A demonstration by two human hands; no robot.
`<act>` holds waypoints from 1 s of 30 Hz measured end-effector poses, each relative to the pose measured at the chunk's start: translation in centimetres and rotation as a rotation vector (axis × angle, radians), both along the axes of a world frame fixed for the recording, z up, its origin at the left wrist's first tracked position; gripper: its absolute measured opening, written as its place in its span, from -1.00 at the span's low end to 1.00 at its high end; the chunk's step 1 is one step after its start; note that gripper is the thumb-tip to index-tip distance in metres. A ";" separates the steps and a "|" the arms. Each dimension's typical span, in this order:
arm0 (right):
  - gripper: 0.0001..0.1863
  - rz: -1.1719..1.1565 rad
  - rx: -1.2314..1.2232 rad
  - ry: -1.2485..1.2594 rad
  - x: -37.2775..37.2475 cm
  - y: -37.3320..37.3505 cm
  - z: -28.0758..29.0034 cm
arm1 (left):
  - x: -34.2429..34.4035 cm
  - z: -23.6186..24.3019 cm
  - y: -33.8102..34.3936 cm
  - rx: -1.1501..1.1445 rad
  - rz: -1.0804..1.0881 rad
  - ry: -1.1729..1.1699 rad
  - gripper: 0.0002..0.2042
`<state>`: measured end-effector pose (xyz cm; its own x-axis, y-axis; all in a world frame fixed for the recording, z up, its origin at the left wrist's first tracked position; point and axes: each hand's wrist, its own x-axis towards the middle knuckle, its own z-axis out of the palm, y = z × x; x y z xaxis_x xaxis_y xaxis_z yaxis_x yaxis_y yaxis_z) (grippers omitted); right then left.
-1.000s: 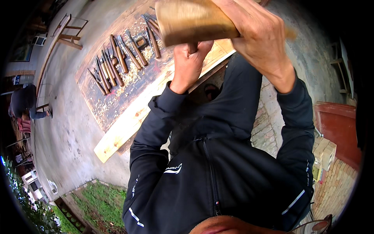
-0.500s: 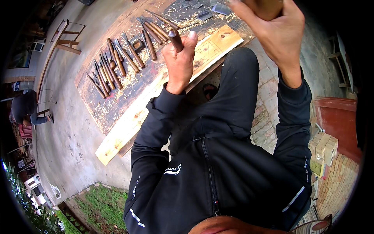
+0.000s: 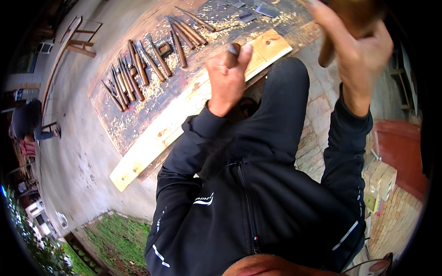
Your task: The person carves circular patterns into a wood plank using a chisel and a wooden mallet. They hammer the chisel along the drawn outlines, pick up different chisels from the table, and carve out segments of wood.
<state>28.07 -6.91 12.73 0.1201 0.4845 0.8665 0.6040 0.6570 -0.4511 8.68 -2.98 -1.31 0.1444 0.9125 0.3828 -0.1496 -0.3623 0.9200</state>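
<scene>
L hand [image 3: 225, 87] is clenched round the wooden handle [image 3: 233, 55] of a hand tool, over the pale board [image 3: 149, 149]. Handle's butt faces up twd. the camera; long axis foreshortened, approx. upright, exact tilt unclear. Tool's lower end hidden by the fist; can't tell if it touches the board. R hand [image 3: 361, 60], to the right & well apart, grasps a wooden mallet [image 3: 361, 11]; both blurred, mallet's top cut off by the upper edge, its long axis hard to read. A brown rounded end shows below the R thumb. Board lies along the near edge of the worktable [image 3: 177, 85], long axis lower L to upper R, partly covered by L hand & sleeve [image 3: 202, 126]. Beyond: a row of wood-handled tools [image 3: 156, 69], mostly pointing upper L, amid shavings [image 3: 152, 94].
</scene>
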 end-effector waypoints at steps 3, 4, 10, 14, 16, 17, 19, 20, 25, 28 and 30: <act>-0.66 -0.104 0.026 -0.073 2.1 -1.6 0.4 | -0.1 0.1 -1.1 0.025 0.033 0.070 -0.69; -0.65 -0.141 0.035 -0.121 2.7 -2.6 0.7 | 0.1 0.1 -1.3 0.121 0.055 0.074 -0.63; -0.54 -0.260 0.033 -0.377 -1.5 -5.2 -2.4 | 0.4 -1.2 -2.5 0.228 0.008 0.102 -0.64; -0.48 -0.257 -0.068 -0.621 -2.2 -3.8 -3.4 | 0.4 -1.6 -2.8 0.334 0.072 0.081 -0.56; -0.47 -0.162 -0.003 -0.301 -1.6 -4.5 -2.1 | -0.1 -1.3 -2.5 0.307 0.065 0.081 -0.54; -0.46 -0.110 0.033 -0.146 -1.4 -5.3 -1.5 | 0.2 -1.3 -2.7 0.275 0.071 0.016 -0.53; -0.32 0.118 0.210 0.403 -1.4 -6.3 -0.8 | 0.2 -0.9 -2.5 0.265 0.066 0.042 -0.53; -0.30 -0.031 0.277 0.435 -1.9 -6.0 -1.8 | 0.3 -0.9 -2.4 0.265 0.067 0.043 -0.52; -0.48 -0.381 -0.090 -0.739 -2.6 -4.6 -3.2 | 0.2 -1.4 -2.5 0.273 0.102 0.072 -0.52; -0.47 -0.325 -0.043 -0.371 -1.1 -4.8 -2.8 | 0.5 -1.1 -2.3 0.248 0.068 0.057 -0.52; -0.49 -0.206 0.017 -0.130 -1.2 -5.6 -3.4 | 0.4 -1.1 -2.2 0.244 0.031 0.096 -0.60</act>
